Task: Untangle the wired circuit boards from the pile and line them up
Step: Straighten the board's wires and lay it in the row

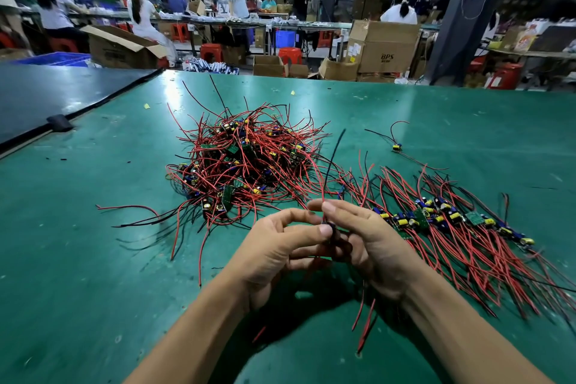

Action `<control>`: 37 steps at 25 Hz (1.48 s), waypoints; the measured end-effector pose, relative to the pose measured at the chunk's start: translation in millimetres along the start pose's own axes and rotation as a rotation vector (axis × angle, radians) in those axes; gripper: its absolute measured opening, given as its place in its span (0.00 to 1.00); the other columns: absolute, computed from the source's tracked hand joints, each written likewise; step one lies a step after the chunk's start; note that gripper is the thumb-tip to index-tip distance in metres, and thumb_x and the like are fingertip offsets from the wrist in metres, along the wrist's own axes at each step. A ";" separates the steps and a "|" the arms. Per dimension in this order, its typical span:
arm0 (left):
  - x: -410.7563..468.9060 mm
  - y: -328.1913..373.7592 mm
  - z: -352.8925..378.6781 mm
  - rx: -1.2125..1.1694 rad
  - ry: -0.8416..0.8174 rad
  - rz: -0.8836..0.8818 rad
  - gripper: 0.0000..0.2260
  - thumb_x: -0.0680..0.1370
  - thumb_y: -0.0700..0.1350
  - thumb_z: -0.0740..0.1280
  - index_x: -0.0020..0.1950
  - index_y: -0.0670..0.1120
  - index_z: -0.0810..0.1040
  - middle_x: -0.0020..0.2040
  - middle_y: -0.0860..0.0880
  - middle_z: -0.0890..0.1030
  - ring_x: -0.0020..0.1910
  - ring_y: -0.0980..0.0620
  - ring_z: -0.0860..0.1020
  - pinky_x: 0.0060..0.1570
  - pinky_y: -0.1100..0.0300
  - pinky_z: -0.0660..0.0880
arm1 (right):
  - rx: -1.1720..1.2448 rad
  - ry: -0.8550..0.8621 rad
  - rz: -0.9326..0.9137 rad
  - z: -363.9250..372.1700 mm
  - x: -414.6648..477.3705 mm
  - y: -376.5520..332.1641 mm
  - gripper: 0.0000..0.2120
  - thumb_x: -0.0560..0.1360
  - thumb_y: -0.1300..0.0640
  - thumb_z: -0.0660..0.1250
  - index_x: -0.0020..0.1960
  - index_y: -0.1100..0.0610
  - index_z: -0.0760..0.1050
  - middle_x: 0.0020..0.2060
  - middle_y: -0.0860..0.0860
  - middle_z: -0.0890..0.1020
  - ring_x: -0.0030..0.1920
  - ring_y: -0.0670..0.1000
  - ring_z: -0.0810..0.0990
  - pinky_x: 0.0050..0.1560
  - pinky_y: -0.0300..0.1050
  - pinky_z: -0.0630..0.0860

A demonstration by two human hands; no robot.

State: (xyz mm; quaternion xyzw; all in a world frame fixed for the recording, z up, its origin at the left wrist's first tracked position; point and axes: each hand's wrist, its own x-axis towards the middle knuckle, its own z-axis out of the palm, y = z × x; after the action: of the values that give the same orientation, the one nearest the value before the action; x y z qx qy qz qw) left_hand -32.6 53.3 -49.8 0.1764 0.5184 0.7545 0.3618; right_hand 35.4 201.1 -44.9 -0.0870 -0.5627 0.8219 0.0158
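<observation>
Hands [274,252] [374,246] on small dark wired board [333,227]

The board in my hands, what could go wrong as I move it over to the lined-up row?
The held board, pinched between left hand and right hand, has a long black wire rising beside the pile; it could snag leads there. Its hanging red leads could sweep the row out of line.
</observation>
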 end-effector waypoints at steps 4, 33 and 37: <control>-0.3 -4.3 -1.8 0.094 0.023 0.037 0.13 0.67 0.39 0.76 0.50 0.39 0.84 0.48 0.38 0.85 0.43 0.44 0.84 0.44 0.54 0.82 | -0.054 0.083 -0.029 -1.5 1.4 5.2 0.13 0.68 0.53 0.77 0.48 0.59 0.85 0.46 0.60 0.84 0.45 0.58 0.81 0.56 0.68 0.78; 1.5 -5.2 7.2 0.148 0.079 -0.023 0.07 0.75 0.36 0.68 0.39 0.41 0.84 0.37 0.37 0.83 0.28 0.45 0.79 0.26 0.61 0.75 | -0.379 0.453 -0.399 -9.4 14.5 10.0 0.09 0.78 0.51 0.70 0.46 0.54 0.87 0.27 0.39 0.80 0.30 0.37 0.76 0.33 0.26 0.70; -1.3 -9.2 8.9 0.181 0.027 -0.027 0.07 0.76 0.39 0.70 0.39 0.44 0.84 0.39 0.38 0.83 0.33 0.43 0.83 0.33 0.56 0.81 | -0.305 0.432 -0.332 -9.5 11.7 11.5 0.14 0.76 0.44 0.69 0.40 0.52 0.85 0.29 0.46 0.77 0.23 0.45 0.67 0.23 0.35 0.62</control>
State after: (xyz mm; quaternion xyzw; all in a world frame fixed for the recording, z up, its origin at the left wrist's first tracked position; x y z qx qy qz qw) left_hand -22.7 60.1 -54.5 0.1911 0.5917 0.7018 0.3477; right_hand 26.2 207.1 -60.4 -0.1681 -0.6697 0.6766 0.2560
